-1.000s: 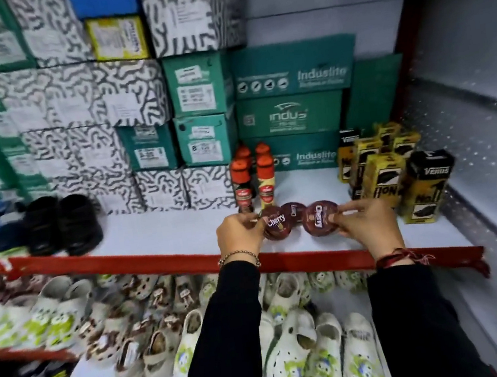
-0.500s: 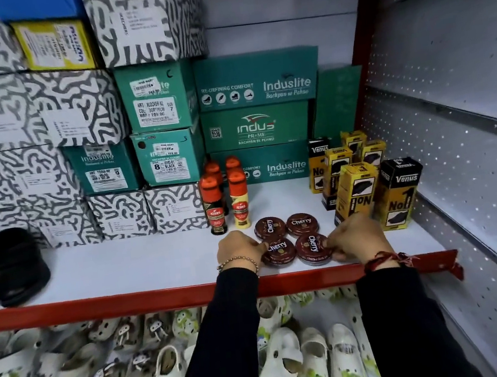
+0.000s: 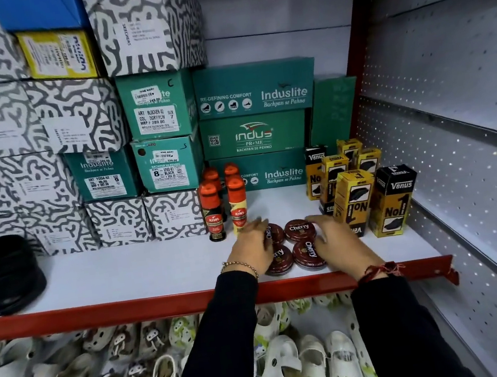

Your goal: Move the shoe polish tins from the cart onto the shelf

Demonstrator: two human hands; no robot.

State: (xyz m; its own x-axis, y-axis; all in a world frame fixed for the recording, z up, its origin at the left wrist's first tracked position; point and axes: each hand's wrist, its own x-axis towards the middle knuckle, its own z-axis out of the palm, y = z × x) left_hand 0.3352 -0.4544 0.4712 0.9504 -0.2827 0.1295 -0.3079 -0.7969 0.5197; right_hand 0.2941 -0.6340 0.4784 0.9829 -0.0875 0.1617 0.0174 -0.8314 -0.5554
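The left hand (image 3: 253, 247) lies with fingers loosely spread over the left edge of the four shoe polish tins (image 3: 294, 247), covering part of the two left ones; the right hand (image 3: 337, 239) hovers open at their right side, fingers reaching toward the back right tin, and neither hand grips anything. The tins lie flat, lids up, in a tight two-by-two square near the front of the white shelf (image 3: 125, 274), just behind its red front lip (image 3: 99, 314); being round, they have no long axis, and their "Cherry" lettering faces different ways. Half a second ago both hands were curled against the front pair at the lip; now they are opened and further back. Just behind the tins stand the Kiwi polish bottles (image 3: 224, 204), and to the right, the yellow and black Venus boxes (image 3: 365, 195), close to the right fingers. Green shoe boxes (image 3: 253, 89) fill the back; black shoes (image 3: 8, 273) sit far left.
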